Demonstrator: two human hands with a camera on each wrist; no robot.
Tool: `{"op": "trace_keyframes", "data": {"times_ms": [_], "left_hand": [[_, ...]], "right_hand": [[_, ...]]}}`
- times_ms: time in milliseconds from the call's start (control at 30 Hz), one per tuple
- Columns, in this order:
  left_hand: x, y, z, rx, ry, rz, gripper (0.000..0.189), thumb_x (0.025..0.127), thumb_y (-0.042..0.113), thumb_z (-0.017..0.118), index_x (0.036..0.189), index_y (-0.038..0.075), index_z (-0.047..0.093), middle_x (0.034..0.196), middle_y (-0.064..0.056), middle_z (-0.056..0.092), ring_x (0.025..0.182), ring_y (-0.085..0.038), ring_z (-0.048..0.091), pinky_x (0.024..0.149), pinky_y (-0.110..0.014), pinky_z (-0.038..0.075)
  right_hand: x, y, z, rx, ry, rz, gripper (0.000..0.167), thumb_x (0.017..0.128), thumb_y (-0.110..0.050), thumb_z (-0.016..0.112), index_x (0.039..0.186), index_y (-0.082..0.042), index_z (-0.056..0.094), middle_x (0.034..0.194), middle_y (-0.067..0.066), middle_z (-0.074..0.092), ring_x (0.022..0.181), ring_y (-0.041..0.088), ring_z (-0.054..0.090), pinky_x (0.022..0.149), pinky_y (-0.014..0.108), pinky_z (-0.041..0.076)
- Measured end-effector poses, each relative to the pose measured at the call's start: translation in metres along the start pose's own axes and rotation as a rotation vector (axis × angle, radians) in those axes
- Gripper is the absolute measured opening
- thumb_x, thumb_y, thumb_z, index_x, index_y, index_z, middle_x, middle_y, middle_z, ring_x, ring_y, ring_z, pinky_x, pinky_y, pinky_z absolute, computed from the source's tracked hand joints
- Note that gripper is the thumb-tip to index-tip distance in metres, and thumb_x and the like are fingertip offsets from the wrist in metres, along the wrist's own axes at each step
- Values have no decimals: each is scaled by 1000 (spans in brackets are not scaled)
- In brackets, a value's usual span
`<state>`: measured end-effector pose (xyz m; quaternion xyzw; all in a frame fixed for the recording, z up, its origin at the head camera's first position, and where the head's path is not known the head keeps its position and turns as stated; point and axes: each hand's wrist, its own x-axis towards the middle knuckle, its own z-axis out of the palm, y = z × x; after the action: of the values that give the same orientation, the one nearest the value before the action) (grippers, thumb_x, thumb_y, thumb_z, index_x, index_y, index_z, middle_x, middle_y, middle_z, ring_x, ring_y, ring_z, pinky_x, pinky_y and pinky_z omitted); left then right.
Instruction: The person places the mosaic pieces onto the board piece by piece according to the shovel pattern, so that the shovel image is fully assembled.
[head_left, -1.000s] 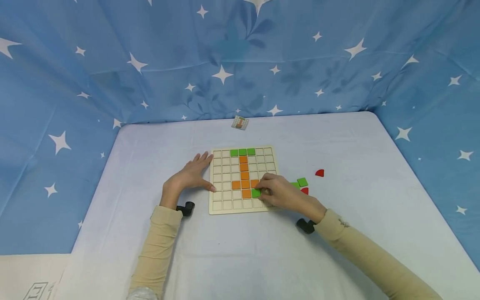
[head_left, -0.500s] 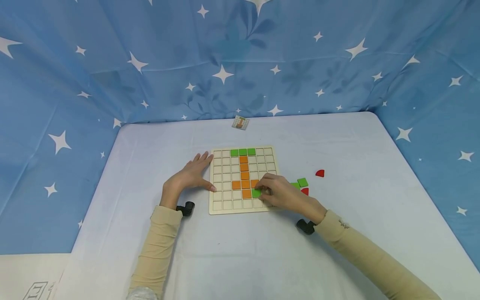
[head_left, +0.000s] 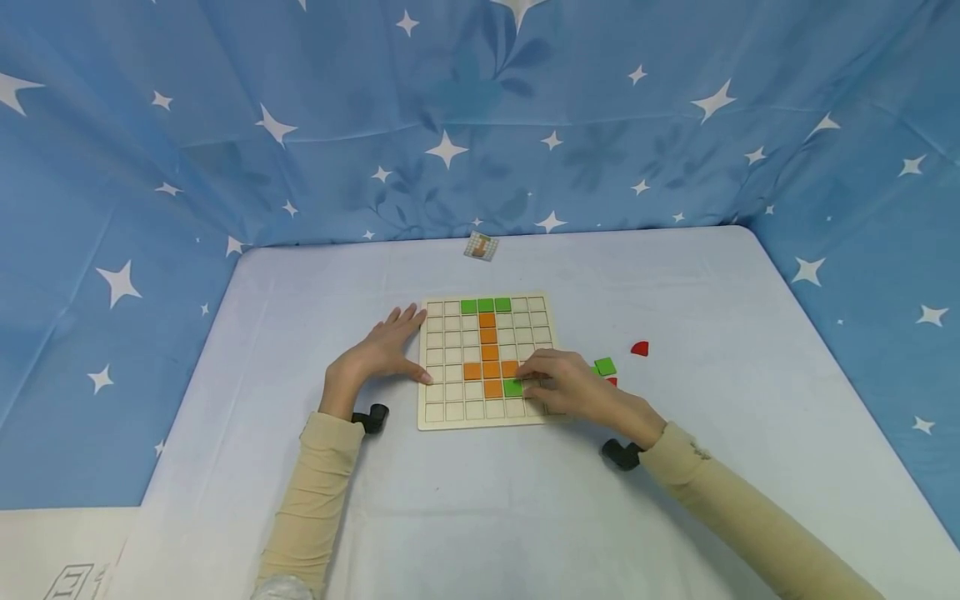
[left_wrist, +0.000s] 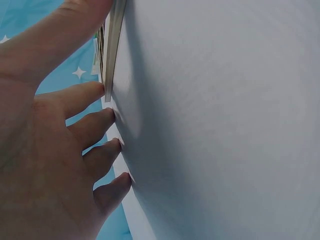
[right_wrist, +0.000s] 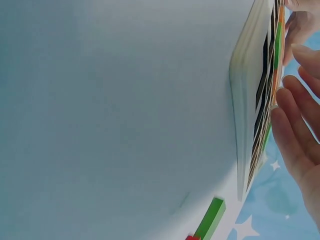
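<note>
A pale wooden grid board (head_left: 454,338) lies mid-table in the head view. Three green square tiles (head_left: 486,307) sit in its far row, with orange tiles (head_left: 490,352) forming a cross shape below. My left hand (head_left: 377,348) rests at the board's left edge, fingers spread and thumb on the rim; in the left wrist view the board edge (left_wrist: 114,55) meets thumb and index finger. Over the right part of the board, my right hand (head_left: 566,382) has its fingertips beside a green tile (head_left: 513,388) seated next to an orange one. The right wrist view shows its fingers (right_wrist: 292,135) loosely extended, holding nothing.
Right of the board lie a loose green tile (head_left: 605,367) and a red quarter-round piece (head_left: 640,348); more green and red pieces are partly hidden by my right hand. A small pattern card (head_left: 481,246) lies near the far edge. A blue star-patterned curtain (head_left: 360,125) surrounds the table.
My right hand has shifted slightly right and its fingers have loosened from the green tile, which stays in its cell. The left hand keeps its place.
</note>
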<state>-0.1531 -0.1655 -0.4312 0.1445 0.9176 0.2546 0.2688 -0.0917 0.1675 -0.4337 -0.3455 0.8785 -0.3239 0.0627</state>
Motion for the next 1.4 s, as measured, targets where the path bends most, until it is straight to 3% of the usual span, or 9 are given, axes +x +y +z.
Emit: {"op": "trace_keyframes", "data": {"times_ms": [233,800,1033,1400], "left_hand": [[-1,2,0,-14,2,2,120,79,37,90,167,10,12,174,-14,0,160,-36,-6,130,-53,-1],[-1,0,1,-10,3,8,120,79,38,90,167,11,12,174,-14,0,160,-36,-6,130,-54,-1],[-2,1,-1,-16,3,14,119,80,37,89,167,11,12,174,-14,-1,160,-36,-7,130,-55,-2],[-2,1,0,-21,1,10,120,79,36,89,167,10,11,174,-14,-1,160,-35,-8,130,-54,-3]], "right_hand": [[-11,5,-9,-16,-18,74,24,88,-6,80,111,-4,75,107,5,74,93,20,67,83,37,60],[-32,17,-25,-65,4,143,25,87,-3,80,111,-5,76,106,4,73,92,18,64,81,37,59],[-39,21,-32,-105,3,197,27,87,-5,81,113,-5,76,113,5,73,94,20,65,86,39,60],[-46,34,-39,-146,40,190,28,85,-1,81,112,-3,76,111,8,74,101,25,66,88,44,58]]}}
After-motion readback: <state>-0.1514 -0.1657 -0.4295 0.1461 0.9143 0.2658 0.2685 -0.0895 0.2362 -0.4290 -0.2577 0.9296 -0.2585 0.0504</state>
